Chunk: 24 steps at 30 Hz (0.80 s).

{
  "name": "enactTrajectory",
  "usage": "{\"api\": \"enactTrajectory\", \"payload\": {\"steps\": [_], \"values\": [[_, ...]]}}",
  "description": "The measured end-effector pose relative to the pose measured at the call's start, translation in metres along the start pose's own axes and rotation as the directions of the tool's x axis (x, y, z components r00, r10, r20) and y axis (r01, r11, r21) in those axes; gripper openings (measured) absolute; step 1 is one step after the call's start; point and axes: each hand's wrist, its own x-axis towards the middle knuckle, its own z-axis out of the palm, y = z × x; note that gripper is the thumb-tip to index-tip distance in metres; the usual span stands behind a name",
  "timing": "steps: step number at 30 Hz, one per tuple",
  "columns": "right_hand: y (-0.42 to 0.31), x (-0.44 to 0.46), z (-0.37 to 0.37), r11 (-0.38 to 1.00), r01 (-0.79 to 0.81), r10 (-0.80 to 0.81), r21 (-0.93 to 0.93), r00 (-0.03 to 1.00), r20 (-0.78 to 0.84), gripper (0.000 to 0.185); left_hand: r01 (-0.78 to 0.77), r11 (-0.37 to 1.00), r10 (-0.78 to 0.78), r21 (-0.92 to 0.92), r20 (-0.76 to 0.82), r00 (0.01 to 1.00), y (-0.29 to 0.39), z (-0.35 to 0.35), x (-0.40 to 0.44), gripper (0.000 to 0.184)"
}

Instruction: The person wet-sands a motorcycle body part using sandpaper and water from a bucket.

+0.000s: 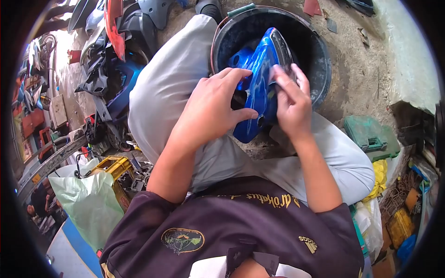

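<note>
A glossy blue panel (pixel 259 92) with a dark upper right edge is held tilted over a round black bucket (pixel 320 69). My left hand (pixel 211 104) grips the panel's left edge, thumb near its lower part and fingers higher up. On the panel's right side rests my right hand (pixel 294 99), its fingers bent and slightly blurred; a small greyish thing seems to be under the fingertips, too unclear to name. Another blue part (pixel 241 58) shows inside the bucket behind the panel.
Plastic fairings (pixel 125 78) are piled at the upper left. A yellow crate (pixel 113 167) and a pale green bag (pixel 88 204) are at the lower left. To the right are a green case (pixel 366 134), a yellow bag (pixel 379 178) and a pale wall (pixel 410 55).
</note>
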Motion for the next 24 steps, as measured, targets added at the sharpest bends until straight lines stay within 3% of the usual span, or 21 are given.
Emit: {"api": "enactTrajectory", "payload": {"steps": [4,5,9,14,16,18,20,24], "values": [[-0.024,-0.002,-0.007,0.979,0.199,-0.201,0.035,0.975,0.089,0.038,-0.04,0.996,0.042,0.078,-0.03,0.999,-0.002,0.002,-0.002,0.083],[-0.036,-0.004,-0.011,0.987,0.15,-0.156,0.051,0.978,0.138,0.036,-0.029,0.997,0.031,0.069,-0.024,0.999,-0.002,0.001,-0.001,0.083],[0.005,0.006,-0.001,0.992,-0.059,0.054,0.114,0.998,0.041,0.045,-0.043,0.995,0.041,0.093,0.021,0.999,-0.006,-0.002,-0.001,0.087],[-0.034,-0.003,-0.003,0.977,0.143,-0.158,0.161,0.983,0.09,0.053,-0.044,0.989,0.04,0.139,0.029,0.999,-0.003,-0.003,-0.004,0.095],[-0.021,-0.003,0.0,0.98,0.147,-0.156,0.137,0.986,0.059,0.053,-0.039,0.995,0.036,0.092,0.035,0.999,-0.006,-0.002,-0.002,0.095],[0.005,0.002,0.005,0.999,-0.002,0.001,0.046,1.0,0.011,0.045,-0.031,0.998,0.029,0.053,0.037,0.999,-0.008,0.0,-0.002,0.096],[0.017,0.003,0.01,0.974,-0.062,0.064,0.216,0.998,0.002,0.041,-0.014,1.0,0.014,0.023,0.029,0.999,-0.008,0.002,-0.003,0.096],[-0.021,-0.005,0.008,0.986,0.078,-0.082,0.149,0.996,0.019,0.04,-0.035,0.999,0.035,-0.003,0.019,0.999,-0.014,0.003,-0.004,0.097]]}}
